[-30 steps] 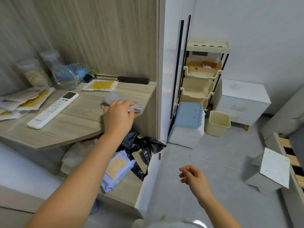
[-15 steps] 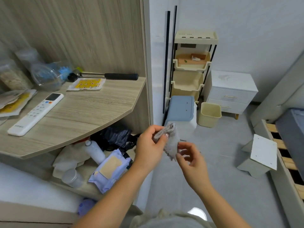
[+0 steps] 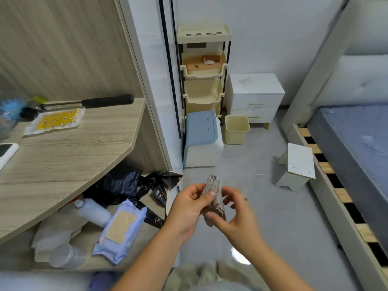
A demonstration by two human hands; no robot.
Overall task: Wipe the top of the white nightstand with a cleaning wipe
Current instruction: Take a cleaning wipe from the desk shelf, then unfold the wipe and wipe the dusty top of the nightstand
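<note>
A crumpled grey cleaning wipe hangs between my two hands in front of me, over the floor. My left hand pinches it with the thumb on its front. My right hand holds its lower part with curled fingers. The white nightstand with two drawers stands across the room against the far wall, well beyond both hands. Its top carries a faint grey smudge.
A wooden desk at my left holds a hammer and a yellow packet. A wipes pack lies on the shelf below. A blue-lidded bin, beige basket, tiered rack, small stool and bed surround the floor.
My left hand lifted the wipe off the desk and brought it in front of me. My right hand rose and took hold of it too. The view turned right toward the nightstand.
</note>
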